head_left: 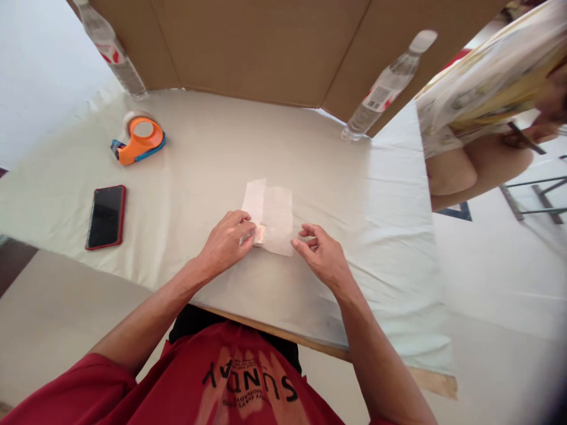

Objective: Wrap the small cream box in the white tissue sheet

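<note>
A thin white sheet point(278, 215), creased along a fold on its left side, lies on the cloth-covered table between my hands. Near its lower left part is a small pale packet point(260, 234) with reddish print. My left hand point(228, 239) has its curled fingers on the packet's left end, thumb and fingertips closed round it. My right hand point(322, 254) is at the sheet's lower right edge, holding nothing, with the thumb apart from the bent fingers.
On the left are a red-edged phone point(106, 217) and an orange tape dispenser point(140, 140). Water bottles point(116, 59) point(383, 88) stand at both ends of a cardboard panel point(257, 47) behind. Another person's legs point(478, 165) are at the right.
</note>
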`<control>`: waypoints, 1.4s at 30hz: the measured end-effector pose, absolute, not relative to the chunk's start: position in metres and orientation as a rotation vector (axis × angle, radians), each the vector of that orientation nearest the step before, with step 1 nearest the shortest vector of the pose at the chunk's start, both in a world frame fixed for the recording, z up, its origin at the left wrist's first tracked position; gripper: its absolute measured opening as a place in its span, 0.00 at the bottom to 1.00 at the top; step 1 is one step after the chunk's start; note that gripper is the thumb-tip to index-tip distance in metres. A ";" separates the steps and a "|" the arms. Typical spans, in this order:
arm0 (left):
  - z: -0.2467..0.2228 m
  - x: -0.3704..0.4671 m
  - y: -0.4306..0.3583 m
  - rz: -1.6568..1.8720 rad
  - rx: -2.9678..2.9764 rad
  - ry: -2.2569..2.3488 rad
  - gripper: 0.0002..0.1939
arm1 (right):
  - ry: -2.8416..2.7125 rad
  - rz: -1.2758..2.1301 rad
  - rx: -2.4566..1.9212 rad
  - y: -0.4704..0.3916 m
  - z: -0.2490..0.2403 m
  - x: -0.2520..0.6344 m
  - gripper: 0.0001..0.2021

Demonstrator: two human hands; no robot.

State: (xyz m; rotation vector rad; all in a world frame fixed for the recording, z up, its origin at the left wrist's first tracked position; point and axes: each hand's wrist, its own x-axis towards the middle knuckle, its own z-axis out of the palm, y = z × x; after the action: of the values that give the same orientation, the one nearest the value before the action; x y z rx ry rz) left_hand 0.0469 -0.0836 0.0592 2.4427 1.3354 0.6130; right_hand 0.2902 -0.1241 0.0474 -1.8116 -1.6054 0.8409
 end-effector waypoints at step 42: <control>0.075 0.054 -0.080 0.063 2.623 1.181 0.18 | -0.935 1.333 -1.466 -0.104 0.039 0.219 0.37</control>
State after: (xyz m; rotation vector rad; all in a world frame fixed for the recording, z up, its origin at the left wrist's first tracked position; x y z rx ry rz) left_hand 0.0540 -0.0796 0.0747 2.6227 1.1807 0.0631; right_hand 0.2188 -0.1043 0.0385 -1.4656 -0.9350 1.3327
